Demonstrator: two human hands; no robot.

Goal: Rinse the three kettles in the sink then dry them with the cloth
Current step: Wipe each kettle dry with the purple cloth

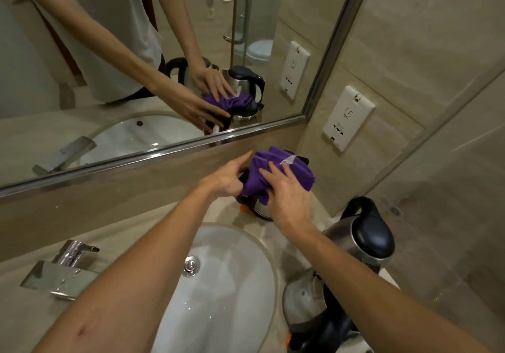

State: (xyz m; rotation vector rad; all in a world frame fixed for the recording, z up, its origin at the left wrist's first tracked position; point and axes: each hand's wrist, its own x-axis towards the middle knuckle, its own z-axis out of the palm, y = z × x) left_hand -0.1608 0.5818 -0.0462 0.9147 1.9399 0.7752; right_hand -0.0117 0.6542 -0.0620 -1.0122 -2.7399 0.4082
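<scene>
Pressing the purple cloth (pixel 278 172) with flat, spread fingers, the right hand (pixel 287 197) wipes a steel kettle (pixel 259 212) standing on the surface (pixel 136 232) in the corner beyond the sink (pixel 240 311). The left hand (pixel 226 178) braces the kettle's other side, though whether it grips the handle cannot be told from this angle. Hard rubbing could skid or tip the kettle toward the basin. A second kettle (pixel 366 238) and a third kettle (pixel 308 303) stand just beside the right forearm, where a drawn-back elbow could knock them over.
</scene>
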